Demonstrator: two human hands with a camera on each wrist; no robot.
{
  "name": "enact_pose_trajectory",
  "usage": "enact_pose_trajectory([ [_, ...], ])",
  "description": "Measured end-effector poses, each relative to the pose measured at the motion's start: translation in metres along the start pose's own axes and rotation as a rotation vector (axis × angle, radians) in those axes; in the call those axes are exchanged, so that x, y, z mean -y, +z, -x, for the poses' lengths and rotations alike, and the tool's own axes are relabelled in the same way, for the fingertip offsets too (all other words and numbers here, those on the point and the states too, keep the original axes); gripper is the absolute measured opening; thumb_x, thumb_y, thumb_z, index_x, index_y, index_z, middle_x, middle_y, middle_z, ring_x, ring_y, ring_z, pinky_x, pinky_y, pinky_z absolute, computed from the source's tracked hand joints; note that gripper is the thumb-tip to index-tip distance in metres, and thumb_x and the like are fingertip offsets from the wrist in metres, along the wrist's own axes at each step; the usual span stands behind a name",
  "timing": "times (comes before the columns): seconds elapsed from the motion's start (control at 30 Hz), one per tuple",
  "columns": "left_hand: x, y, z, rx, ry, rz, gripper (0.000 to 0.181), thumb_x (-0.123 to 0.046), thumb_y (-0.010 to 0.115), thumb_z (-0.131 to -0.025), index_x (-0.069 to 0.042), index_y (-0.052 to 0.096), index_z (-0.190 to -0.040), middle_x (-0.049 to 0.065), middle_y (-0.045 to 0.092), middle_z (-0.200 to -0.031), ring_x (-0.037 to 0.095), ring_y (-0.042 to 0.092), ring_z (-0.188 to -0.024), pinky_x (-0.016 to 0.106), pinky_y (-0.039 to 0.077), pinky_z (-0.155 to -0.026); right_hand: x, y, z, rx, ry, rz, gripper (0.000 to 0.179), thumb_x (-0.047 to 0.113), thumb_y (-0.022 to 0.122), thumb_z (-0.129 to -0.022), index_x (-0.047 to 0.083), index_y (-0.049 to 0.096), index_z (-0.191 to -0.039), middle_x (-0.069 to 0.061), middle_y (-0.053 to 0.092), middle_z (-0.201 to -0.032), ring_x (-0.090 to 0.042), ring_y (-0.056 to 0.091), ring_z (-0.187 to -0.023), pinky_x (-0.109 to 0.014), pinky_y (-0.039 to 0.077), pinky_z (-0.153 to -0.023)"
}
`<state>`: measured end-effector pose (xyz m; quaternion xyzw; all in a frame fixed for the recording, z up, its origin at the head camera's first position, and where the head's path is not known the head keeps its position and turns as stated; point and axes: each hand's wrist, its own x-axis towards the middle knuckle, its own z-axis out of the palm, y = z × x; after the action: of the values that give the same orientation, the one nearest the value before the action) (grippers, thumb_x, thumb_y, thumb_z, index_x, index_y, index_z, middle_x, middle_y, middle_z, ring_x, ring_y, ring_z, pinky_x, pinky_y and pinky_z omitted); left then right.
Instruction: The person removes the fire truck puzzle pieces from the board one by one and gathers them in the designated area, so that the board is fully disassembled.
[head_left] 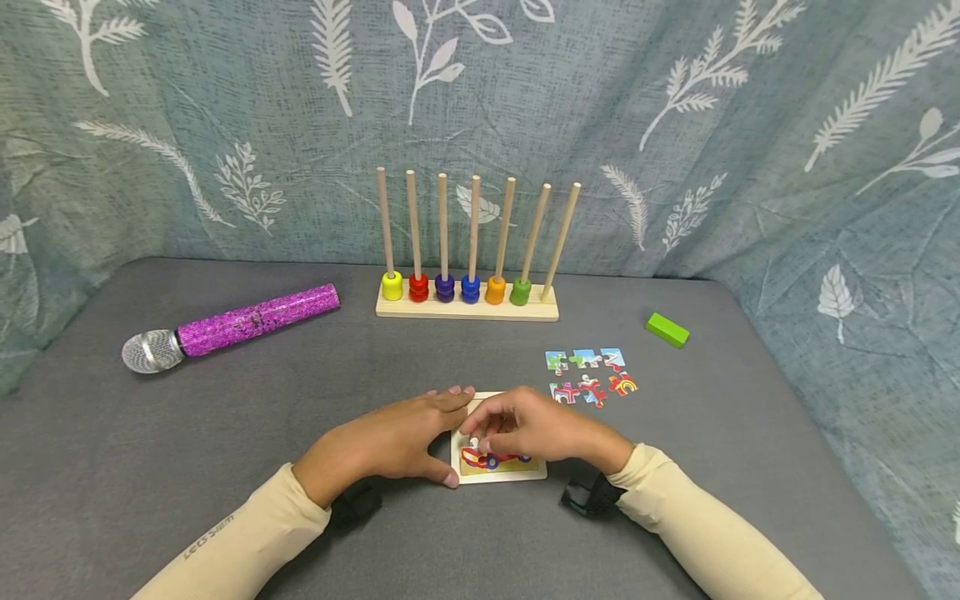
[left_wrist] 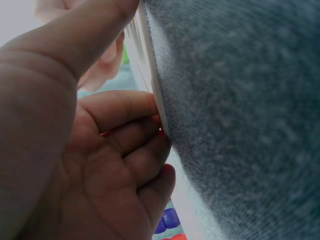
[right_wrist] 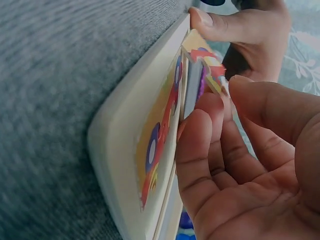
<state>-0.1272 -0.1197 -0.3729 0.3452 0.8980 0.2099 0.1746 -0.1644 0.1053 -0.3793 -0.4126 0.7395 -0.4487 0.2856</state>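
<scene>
A small wooden jigsaw board (head_left: 502, 478) with a pale rim lies flat in the middle of the table; its lower part shows a red vehicle with blue wheels. My left hand (head_left: 401, 433) spans the board's left side and holds it, thumb at the near corner, fingers along the far-left edge. Over the board, my right hand (head_left: 536, 425) pinches a jigsaw piece (right_wrist: 204, 54) between thumb and fingers. In the right wrist view this piece is tilted up from the board, with grey backing beneath it. My right hand hides much of the board in the head view.
Several loose jigsaw pieces (head_left: 591, 387) lie in two rows right of the board. A bead stand (head_left: 467, 309) with upright pegs is behind. A glittery purple microphone (head_left: 258, 321) lies at the left, a green block (head_left: 667, 330) at the right. A leaf-patterned cloth (head_left: 300, 167) hangs behind.
</scene>
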Motion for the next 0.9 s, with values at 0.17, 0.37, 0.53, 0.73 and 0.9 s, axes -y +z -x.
enact_pose_trajectory([
  [0.17,0.001,0.001,0.0,-0.012,0.017,-0.017,0.086,-0.037,0.08,-0.08,0.005,0.041,-0.144,0.018,0.031,-0.154,0.035,0.028,-0.141,0.047,0.024,-0.113,0.001,0.001,-0.001,0.005,-0.007,0.04,0.014,-0.001,0.066,-0.09,0.0,0.071,-0.103,0.003,0.066,-0.085,-0.004,0.059,-0.075,-0.023,0.051,-0.067],
  [0.37,0.001,0.001,0.001,-0.008,0.016,-0.018,0.085,-0.036,0.08,-0.08,0.005,0.041,-0.144,0.018,0.031,-0.154,0.034,0.028,-0.141,0.046,0.024,-0.113,0.001,0.002,-0.001,0.002,-0.001,0.088,0.014,0.001,0.065,-0.092,0.003,0.072,-0.104,0.004,0.066,-0.087,-0.002,0.055,-0.073,-0.021,0.048,-0.064],
  [0.53,0.0,0.001,0.001,0.004,-0.001,-0.005,0.087,-0.036,0.08,-0.081,0.003,0.039,-0.146,0.016,0.029,-0.155,0.033,0.026,-0.142,0.046,0.022,-0.114,0.0,-0.001,0.0,-0.024,-0.015,0.107,0.017,0.002,0.063,-0.093,0.002,0.072,-0.107,0.003,0.068,-0.093,-0.002,0.054,-0.073,-0.021,0.048,-0.065],
  [0.73,-0.001,0.001,0.0,0.01,-0.012,-0.015,0.088,-0.037,0.08,-0.08,0.002,0.038,-0.147,0.015,0.027,-0.156,0.031,0.025,-0.143,0.045,0.021,-0.114,0.001,-0.007,0.006,-0.05,0.008,0.066,0.02,0.001,0.062,-0.093,-0.001,0.069,-0.111,0.003,0.069,-0.091,-0.004,0.058,-0.074,-0.023,0.05,-0.066],
  [0.9,0.0,0.001,-0.001,0.011,-0.003,-0.021,0.088,-0.037,0.08,-0.08,0.003,0.038,-0.146,0.016,0.027,-0.156,0.031,0.024,-0.143,0.045,0.021,-0.114,0.0,-0.012,0.012,-0.065,0.02,0.036,0.015,-0.001,0.063,-0.091,0.0,0.069,-0.105,0.001,0.069,-0.09,-0.007,0.06,-0.076,-0.025,0.051,-0.069],
])
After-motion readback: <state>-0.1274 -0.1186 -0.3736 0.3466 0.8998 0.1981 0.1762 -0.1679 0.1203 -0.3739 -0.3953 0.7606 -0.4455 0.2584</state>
